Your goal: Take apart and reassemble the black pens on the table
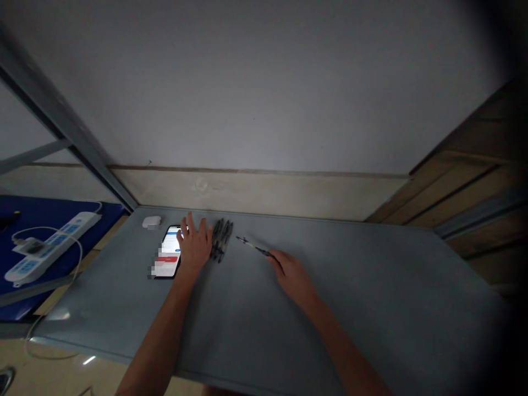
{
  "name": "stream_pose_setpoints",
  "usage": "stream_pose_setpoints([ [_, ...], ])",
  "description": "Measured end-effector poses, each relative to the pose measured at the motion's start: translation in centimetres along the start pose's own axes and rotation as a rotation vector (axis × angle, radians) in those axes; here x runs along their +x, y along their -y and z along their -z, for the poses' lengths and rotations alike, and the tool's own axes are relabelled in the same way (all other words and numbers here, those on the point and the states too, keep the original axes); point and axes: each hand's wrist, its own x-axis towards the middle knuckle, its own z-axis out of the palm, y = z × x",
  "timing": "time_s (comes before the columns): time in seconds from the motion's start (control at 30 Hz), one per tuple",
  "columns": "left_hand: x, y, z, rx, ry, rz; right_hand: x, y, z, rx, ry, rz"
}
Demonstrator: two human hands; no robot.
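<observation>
My left hand [193, 242] has its fingers spread, between a lit phone [167, 258] and a row of several dark pens [221, 239]. Its thumb side touches or hovers over the pens, and the other side overlaps the phone's edge; I cannot tell exact contact. My right hand [291, 272] is closed around one end of a slim dark pen [253, 246]. That pen points left toward the row, its far tip a little apart from the other pens. The grip hides its near end.
A small white case [152, 221] sits behind the phone on the grey tabletop [371, 297]. At the left, a white power strip [53, 247] with a plugged-in charger and cable lies on a blue surface [16, 209]. A wall [264, 192] runs along the back edge.
</observation>
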Motion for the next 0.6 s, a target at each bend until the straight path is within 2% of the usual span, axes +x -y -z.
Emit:
stream_pose_setpoints([
  [0.1,0.2,-0.4,0.5,-0.067,-0.017,-0.038,0.0,0.0,0.0,0.006,-0.022,0.007],
  [0.23,-0.4,-2.0,1.8,-0.139,-0.004,-0.192,0.0,0.0,0.1,0.017,-0.026,0.006],
  [0.4,-2.3,-3.6,3.1,-0.050,-0.011,-0.001,0.1,-0.1,0.1,0.010,-0.016,-0.019],
  [0.6,-2.6,-2.7,3.3,0.030,0.066,0.029,0.0,-0.3,0.0,0.006,-0.004,-0.015],
])
